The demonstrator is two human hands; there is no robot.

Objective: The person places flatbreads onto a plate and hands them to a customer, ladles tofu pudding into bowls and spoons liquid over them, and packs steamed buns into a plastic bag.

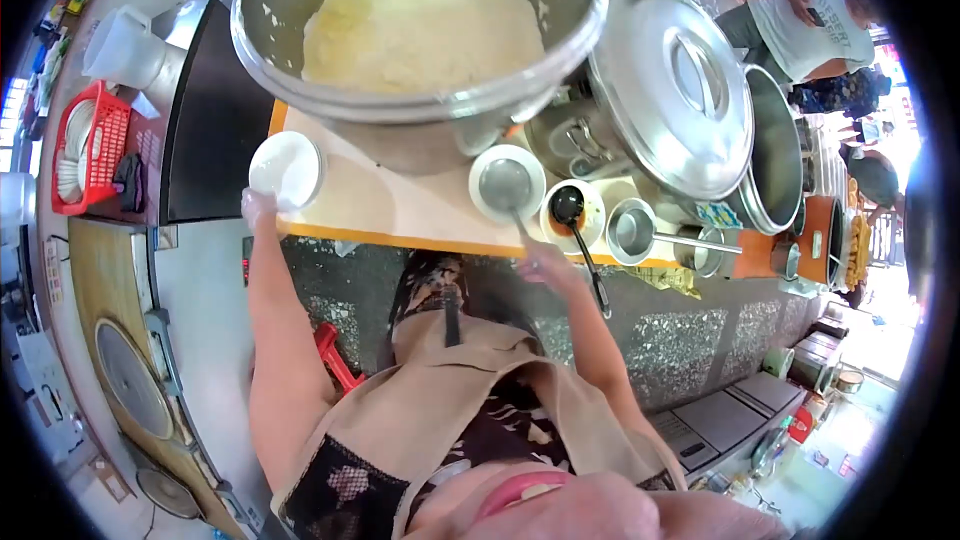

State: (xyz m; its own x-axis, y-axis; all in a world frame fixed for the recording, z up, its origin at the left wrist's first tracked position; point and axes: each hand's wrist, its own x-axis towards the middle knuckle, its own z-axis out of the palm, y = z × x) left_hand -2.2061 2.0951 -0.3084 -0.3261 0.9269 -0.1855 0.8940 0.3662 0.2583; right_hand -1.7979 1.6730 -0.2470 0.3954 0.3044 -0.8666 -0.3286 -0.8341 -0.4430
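Observation:
At the table's near left edge, my left hand [260, 208] grips the rim of a white bowl [287, 168]. My right hand [545, 266] is closed around the handle of a flat round metal scoop [505, 185], whose disc lies in a second white bowl [509, 152]. Just right of it, a black ladle [567, 205] rests in a bowl of dark liquid [594, 210]. Beyond both hands stands a large metal pot [420, 105] filled with a soft white, partly yellowish mass [425, 25].
A small metal saucepan [633, 230] sits farther right, its handle pointing outward. Behind it a big silver lid [675, 90] leans on a pot, beside another deep pot [775, 140]. A red basket [100, 150] stands far left. A person [812, 25] is at the upper right.

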